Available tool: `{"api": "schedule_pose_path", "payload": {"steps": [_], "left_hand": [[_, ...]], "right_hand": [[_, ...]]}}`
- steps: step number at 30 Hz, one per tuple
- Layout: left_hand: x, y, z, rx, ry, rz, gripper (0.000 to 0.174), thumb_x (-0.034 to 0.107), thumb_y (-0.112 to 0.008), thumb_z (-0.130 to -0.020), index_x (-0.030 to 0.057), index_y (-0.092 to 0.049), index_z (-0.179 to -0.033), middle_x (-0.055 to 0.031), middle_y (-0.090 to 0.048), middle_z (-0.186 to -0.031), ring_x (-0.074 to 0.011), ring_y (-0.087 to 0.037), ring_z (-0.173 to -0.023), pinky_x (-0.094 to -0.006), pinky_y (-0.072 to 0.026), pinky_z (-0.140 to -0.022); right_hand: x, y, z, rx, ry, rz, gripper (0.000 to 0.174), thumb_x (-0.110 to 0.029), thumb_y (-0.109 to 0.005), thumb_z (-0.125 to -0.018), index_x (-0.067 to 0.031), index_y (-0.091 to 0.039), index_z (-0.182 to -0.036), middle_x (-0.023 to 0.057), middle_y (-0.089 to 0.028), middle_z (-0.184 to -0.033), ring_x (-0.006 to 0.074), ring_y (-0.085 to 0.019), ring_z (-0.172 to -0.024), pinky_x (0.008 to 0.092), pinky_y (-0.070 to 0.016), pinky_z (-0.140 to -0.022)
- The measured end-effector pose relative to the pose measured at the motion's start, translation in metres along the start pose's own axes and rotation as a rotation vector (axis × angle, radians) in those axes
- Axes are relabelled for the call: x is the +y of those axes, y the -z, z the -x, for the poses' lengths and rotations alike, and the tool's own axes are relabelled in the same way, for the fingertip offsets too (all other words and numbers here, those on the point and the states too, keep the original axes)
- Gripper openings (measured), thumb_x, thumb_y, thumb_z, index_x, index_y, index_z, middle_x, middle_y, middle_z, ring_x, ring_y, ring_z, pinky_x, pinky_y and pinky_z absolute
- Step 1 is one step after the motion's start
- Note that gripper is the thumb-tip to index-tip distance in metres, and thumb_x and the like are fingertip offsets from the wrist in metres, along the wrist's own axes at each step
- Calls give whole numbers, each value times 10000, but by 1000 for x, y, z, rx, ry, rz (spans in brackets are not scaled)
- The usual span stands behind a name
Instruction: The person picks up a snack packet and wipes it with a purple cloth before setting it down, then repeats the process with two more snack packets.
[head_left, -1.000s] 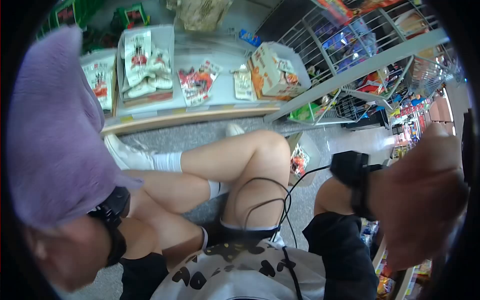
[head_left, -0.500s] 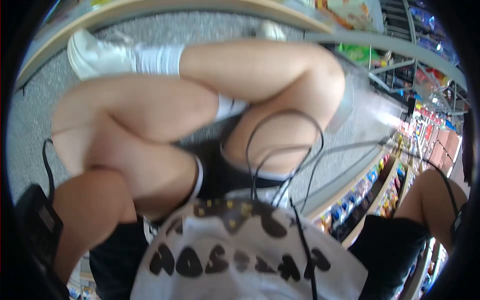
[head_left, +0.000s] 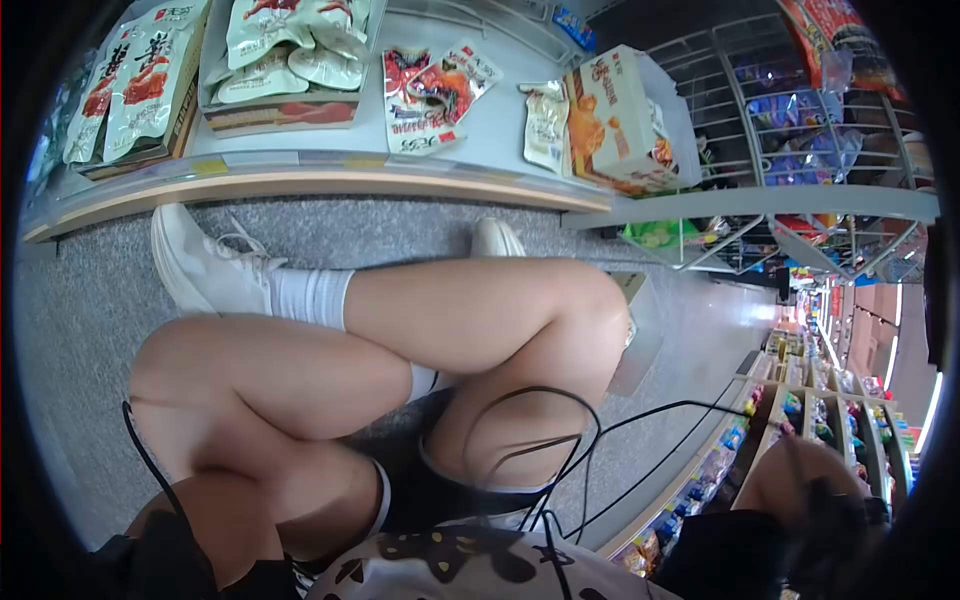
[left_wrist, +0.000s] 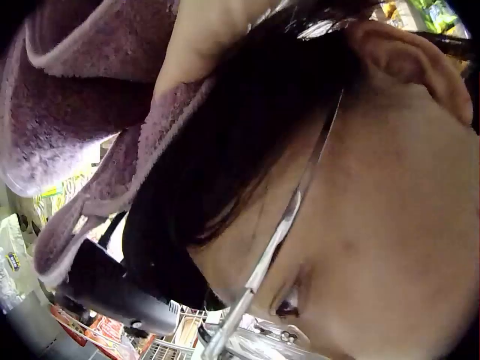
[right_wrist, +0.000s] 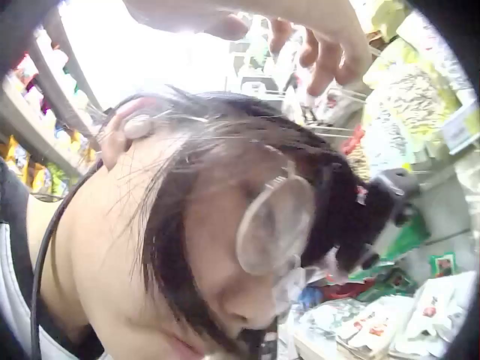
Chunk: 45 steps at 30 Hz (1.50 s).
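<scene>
In the left wrist view a purple fleecy cloth (left_wrist: 82, 97) hangs in folds beside the person's head. My left hand (left_wrist: 206, 37) is up at the dark hair and holds this cloth; its fingers are hidden behind the folds. Over the head, in the right wrist view, my right hand (right_wrist: 315, 37) hangs with loosely bent fingers and nothing in them. Neither hand shows in the head view, only the left forearm (head_left: 220, 520) and the right forearm (head_left: 800, 475) at the lower edge.
Snack packets (head_left: 440, 95) and a carton (head_left: 615, 120) stand on the low shelf (head_left: 330, 183) ahead. Wire baskets (head_left: 770, 120) are at right. Crossed legs (head_left: 480, 310) and a looped black cable (head_left: 530, 390) lie below. A black head-worn device (left_wrist: 112, 292) sits at the forehead.
Both hands have gone from beside the lap up to the head, out of the head view, the left one with the purple cloth. The head view dipped toward the lap, then rose again.
</scene>
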<state>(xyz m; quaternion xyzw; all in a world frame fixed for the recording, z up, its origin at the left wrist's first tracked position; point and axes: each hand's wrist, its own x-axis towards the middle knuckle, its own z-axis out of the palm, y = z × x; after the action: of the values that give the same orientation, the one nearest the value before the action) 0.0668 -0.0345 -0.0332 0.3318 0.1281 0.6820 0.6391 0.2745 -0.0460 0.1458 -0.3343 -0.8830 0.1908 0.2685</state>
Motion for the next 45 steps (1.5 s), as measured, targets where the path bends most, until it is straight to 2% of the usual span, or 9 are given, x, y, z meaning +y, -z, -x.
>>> {"api": "schedule_pose_path", "payload": {"steps": [12,22,24,39,45], "left_hand": [[3,-14,7,99,-58,130,221,59,-452,-895,-43,-370,-1073,-352,-477,-1143,-369,-583,-993,-477,-513,-846],[-5,-24,6,191,-26,167,216,71,-458,-912,-26,-333,-1059,-384,-457,-1133,-393,-593,-966,-508,-528,-827],[-6,-21,5,175,-52,177,241,57,-464,-908,-29,-317,-1078,-383,-456,-1136,-382,-597,-957,-489,-530,-834],[1,-21,3,75,-28,103,236,142,-399,-925,59,-369,-1143,-351,-472,-1164,-381,-555,-1033,-472,-360,-953],[4,-6,0,37,-111,-1,252,175,-374,-932,94,-390,-1170,-339,-479,-1175,-381,-538,-1064,-465,-291,-1001]], "right_hand": [[6,-4,8,40,-16,58,253,-181,-547,-872,-20,-565,-1066,64,-574,-879,112,-543,-786,252,-447,-697],[5,-1,12,66,-39,94,249,-184,-522,-884,-15,-559,-1064,68,-573,-888,120,-544,-793,252,-444,-705],[6,-1,14,71,-43,103,249,-184,-518,-886,-14,-558,-1063,69,-573,-890,121,-544,-794,252,-443,-706],[2,6,30,119,-83,168,249,-188,-481,-905,-7,-550,-1060,76,-571,-903,132,-545,-804,252,-439,-717],[8,4,36,151,-49,213,251,-190,-466,-912,-4,-547,-1059,79,-571,-909,136,-546,-808,253,-437,-721]]}}
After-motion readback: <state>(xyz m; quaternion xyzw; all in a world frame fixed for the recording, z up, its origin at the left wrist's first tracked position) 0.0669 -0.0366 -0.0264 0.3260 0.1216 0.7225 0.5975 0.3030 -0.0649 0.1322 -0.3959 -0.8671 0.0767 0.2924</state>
